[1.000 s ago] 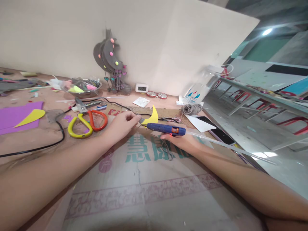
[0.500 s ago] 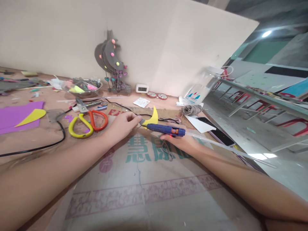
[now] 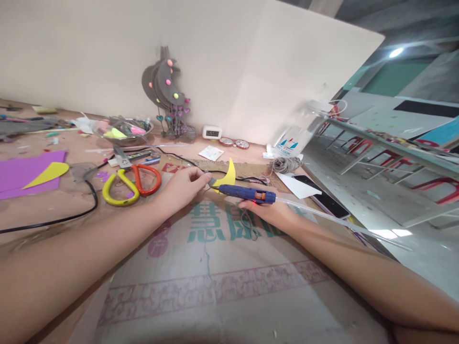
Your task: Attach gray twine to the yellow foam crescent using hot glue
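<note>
My right hand [image 3: 268,212] is closed around a blue glue gun [image 3: 238,192], its nozzle pointing left and a long clear glue stick [image 3: 322,210] running out of its rear. A red light glows on the gun's underside. The nozzle meets a small grey piece [image 3: 212,182] pinched between the thumb and fingers of my left hand [image 3: 190,184]. A yellow crescent [image 3: 229,174] shows just behind the nozzle, partly covered by the gun; whether it touches the grey piece I cannot tell. Below my right hand lies a loop of grey cord [image 3: 254,234].
Scissors [image 3: 120,191] with yellow and orange handles lie left, beside purple sheets [image 3: 21,167] and a black cable [image 3: 95,196]. Grey crescent ornaments [image 3: 163,83] hang behind. A yarn ball [image 3: 286,165], white card [image 3: 297,184] and phone [image 3: 322,196] are right. Printed cardboard [image 3: 215,296] covers the front.
Almost nothing differs. Both hands keep their places, with the glue gun's nozzle still at the small grey piece; the view has shifted very slightly.
</note>
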Tool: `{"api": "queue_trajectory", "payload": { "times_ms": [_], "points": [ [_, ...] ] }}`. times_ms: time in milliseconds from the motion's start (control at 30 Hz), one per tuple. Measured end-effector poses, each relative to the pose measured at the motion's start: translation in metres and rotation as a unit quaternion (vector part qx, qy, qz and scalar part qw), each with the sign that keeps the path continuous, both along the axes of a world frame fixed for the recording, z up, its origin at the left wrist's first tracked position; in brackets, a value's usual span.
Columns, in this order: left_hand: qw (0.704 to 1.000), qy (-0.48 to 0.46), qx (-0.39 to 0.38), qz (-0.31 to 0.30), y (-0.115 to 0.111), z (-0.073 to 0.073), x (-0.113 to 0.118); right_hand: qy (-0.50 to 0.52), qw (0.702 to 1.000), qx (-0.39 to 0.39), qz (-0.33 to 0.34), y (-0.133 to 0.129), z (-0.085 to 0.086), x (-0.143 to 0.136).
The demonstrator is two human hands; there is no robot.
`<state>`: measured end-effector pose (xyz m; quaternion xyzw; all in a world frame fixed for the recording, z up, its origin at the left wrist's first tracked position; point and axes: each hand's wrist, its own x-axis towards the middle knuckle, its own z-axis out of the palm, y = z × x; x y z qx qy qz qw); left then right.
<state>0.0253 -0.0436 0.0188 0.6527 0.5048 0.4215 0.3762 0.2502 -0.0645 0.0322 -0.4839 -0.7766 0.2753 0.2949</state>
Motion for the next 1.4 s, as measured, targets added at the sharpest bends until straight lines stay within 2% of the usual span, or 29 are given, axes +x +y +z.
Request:
{"api": "queue_trajectory", "payload": {
  "times_ms": [533, 900, 1400],
  "points": [
    [1.0, 0.007, 0.004, 0.0, 0.0, -0.001, 0.0, 0.011, 1.0, -0.001, -0.012, -0.001, 0.0, 0.0],
    [1.0, -0.003, -0.008, -0.003, -0.001, -0.001, 0.0, 0.011, 1.0, 0.002, -0.017, 0.003, -0.01, 0.003],
    [1.0, -0.013, -0.014, -0.004, 0.0, -0.001, -0.001, -0.015, 1.0, 0.012, -0.024, 0.0, 0.0, 0.0]
  ]
}}
